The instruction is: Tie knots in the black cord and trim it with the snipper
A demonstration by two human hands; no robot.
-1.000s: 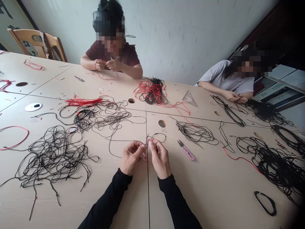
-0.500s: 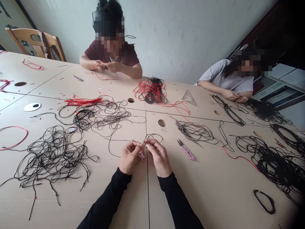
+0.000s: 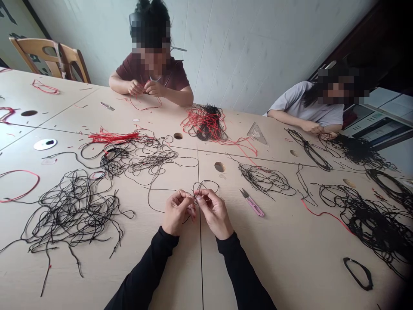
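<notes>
L hand (image 3: 177,212), R hand (image 3: 214,214) — both pinching 1 black cord (image 3: 205,185), 1 pink snips (image 3: 252,203) nearby

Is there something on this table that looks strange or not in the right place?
The clear plastic set square looks somewhat out of place: it is a drawing tool, yet it lies beside loose red cord and near tangled black cord, where everything around it is cord.

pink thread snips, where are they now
In the head view, the pink thread snips lie to the right of the person's right hand, just below a tangle of black cord.
</notes>
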